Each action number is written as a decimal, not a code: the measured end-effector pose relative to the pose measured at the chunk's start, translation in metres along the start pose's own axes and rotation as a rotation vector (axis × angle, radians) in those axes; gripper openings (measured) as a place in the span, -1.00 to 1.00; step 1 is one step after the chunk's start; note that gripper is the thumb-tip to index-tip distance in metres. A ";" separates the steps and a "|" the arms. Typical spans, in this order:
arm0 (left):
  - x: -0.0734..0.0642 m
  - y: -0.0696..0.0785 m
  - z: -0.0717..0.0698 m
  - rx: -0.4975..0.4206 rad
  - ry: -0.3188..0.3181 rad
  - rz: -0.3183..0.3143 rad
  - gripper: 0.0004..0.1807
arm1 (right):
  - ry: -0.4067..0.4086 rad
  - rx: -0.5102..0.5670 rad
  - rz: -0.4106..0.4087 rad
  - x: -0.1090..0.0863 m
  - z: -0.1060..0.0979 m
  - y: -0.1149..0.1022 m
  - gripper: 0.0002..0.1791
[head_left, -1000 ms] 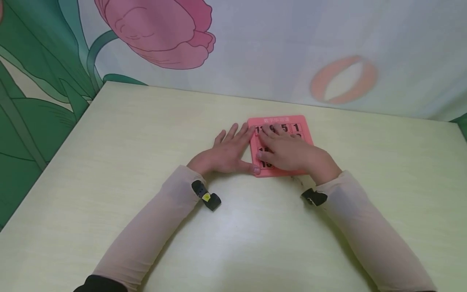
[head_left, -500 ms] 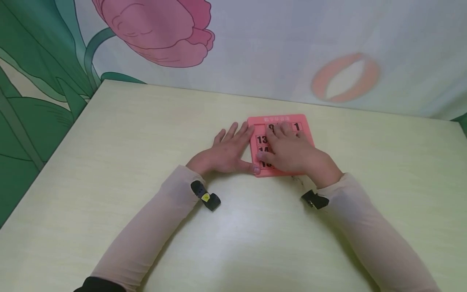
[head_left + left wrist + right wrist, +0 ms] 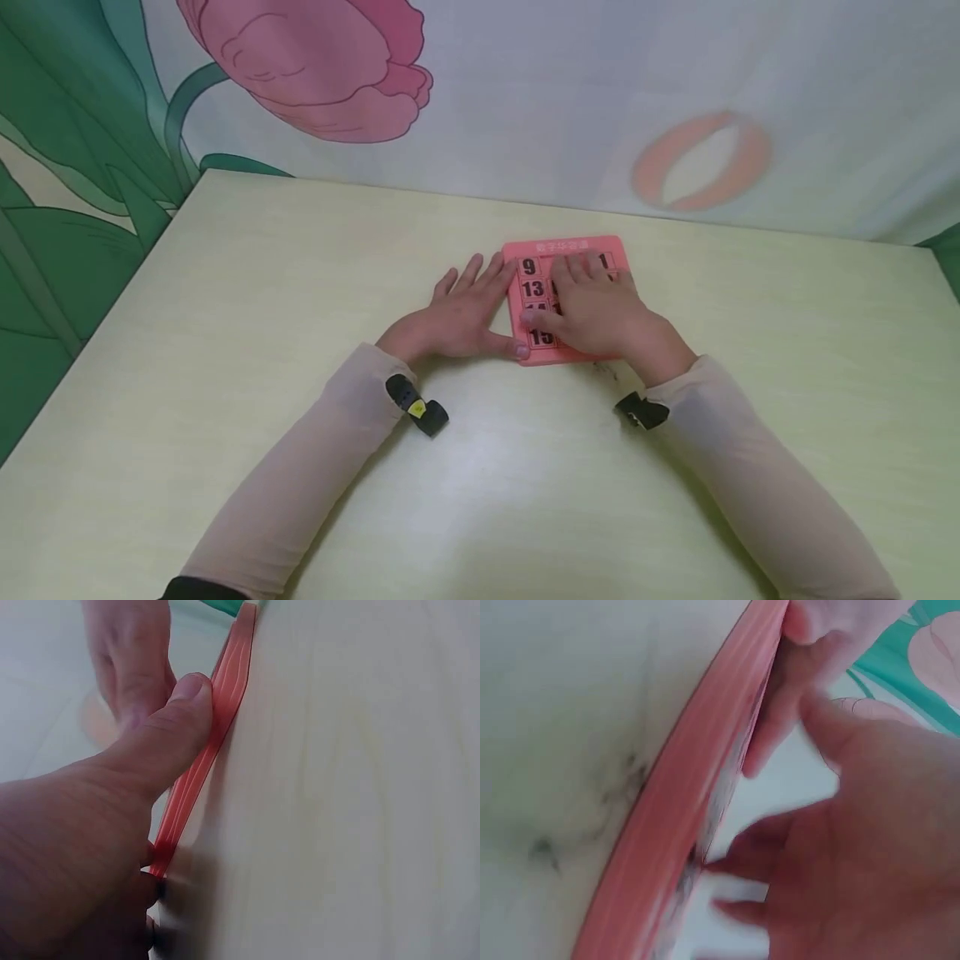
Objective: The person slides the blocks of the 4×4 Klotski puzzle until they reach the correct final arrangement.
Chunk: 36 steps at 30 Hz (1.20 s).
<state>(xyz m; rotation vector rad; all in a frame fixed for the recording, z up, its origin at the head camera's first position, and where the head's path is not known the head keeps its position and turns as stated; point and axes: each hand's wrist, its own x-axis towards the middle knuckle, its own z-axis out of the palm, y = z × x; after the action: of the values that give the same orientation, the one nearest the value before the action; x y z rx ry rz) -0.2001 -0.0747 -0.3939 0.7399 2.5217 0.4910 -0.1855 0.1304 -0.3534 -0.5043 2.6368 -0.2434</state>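
A pink number slide puzzle (image 3: 611,243) lies flat on the table in the head view, with black-numbered tiles in its frame. My left hand (image 3: 461,321) lies along its left side, fingers spread and straight, thumb at the near left corner. In the left wrist view that thumb (image 3: 176,720) presses on the puzzle's edge (image 3: 196,769). My right hand (image 3: 600,312) is over the tiles, fingers extended toward the top row and thumb out to the left. It hides the middle and right of the board. Tile 9 (image 3: 528,267) sits in the top left slot, above tile 13 (image 3: 532,289).
The puzzle stands on a pale wood-patterned table (image 3: 300,275), near its back edge. Behind hangs a cloth (image 3: 540,100) printed with a pink flower and green leaves. Small dark marks (image 3: 606,369) show on the table by the puzzle's near side.
A two-digit tile has left the top left slot, and tile 9 has slid left into it. My right fingers have shifted slightly right along the top row. My left hand stays at the puzzle's side.
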 end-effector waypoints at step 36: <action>-0.006 -0.016 -0.012 -0.138 -0.073 0.057 0.27 | -0.005 0.215 -0.027 0.001 -0.020 0.088 -0.07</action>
<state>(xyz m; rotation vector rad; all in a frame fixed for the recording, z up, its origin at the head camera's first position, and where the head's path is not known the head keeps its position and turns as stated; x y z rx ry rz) -0.2088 -0.0929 -0.3890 0.7650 2.3781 0.6389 -0.2229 0.2128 -0.3576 -0.4675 2.5604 -0.5262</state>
